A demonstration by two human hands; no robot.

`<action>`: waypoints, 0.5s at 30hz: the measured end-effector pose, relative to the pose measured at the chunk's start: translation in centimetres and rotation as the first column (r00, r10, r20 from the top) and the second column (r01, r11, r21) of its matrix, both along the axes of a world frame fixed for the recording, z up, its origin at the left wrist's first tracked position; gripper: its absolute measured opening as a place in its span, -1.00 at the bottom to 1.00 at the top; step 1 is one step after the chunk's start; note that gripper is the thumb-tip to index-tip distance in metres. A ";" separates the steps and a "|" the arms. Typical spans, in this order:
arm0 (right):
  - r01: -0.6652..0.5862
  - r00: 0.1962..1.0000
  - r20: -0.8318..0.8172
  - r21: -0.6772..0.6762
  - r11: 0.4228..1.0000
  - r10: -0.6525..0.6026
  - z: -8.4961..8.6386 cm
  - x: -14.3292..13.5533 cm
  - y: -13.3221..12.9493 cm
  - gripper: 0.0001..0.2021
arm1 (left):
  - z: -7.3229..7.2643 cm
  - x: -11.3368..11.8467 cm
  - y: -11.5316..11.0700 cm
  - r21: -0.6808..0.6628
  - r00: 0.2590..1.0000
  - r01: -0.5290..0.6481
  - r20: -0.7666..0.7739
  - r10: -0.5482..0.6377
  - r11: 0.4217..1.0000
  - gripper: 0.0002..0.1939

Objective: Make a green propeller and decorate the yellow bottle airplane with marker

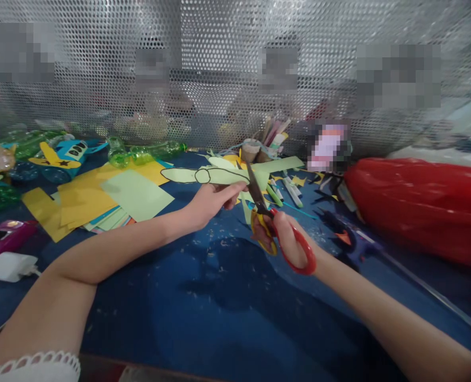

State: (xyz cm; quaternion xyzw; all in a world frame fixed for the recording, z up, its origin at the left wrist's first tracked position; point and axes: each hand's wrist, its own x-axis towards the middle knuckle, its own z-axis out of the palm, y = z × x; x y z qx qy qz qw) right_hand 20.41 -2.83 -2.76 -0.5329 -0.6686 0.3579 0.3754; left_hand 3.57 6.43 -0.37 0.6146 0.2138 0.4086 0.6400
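My left hand (215, 201) pinches a pale green paper propeller shape (183, 175) between thumb and fingers. Black outlines run round its two long blades and the small circle in the middle. My right hand (289, 236) grips a pair of scissors (259, 193) with red and yellow handles. The blades point up and away, and they meet the right end of the green paper. How far apart the blades stand is hard to see. Pale green offcuts (287, 164) lie just behind the scissors.
Yellow sheets (86, 193) and a green sheet (138, 193) lie at left, near a blue toy plane (66, 154) and green bottles (156, 150). Markers (292, 192), a glue gun (355, 239) and a red bag (422, 207) are at right. A perforated metal screen (227, 48) stands behind the blue table (203, 313).
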 end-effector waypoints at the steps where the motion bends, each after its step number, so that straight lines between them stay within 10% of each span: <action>1: 0.003 1.000 -0.029 -0.019 1.000 -0.003 0.0 0.0 0.0 -0.34 | -0.1 0.0 0.1 0.004 1.000 0.001 -0.003 -0.001 1.000 -0.73; 15: 0.039 0.999 -0.006 -0.148 0.988 -0.040 1.5 0.1 0.0 -0.32 | -0.3 -0.2 2.2 0.053 0.996 0.050 -0.083 -0.045 0.997 -0.77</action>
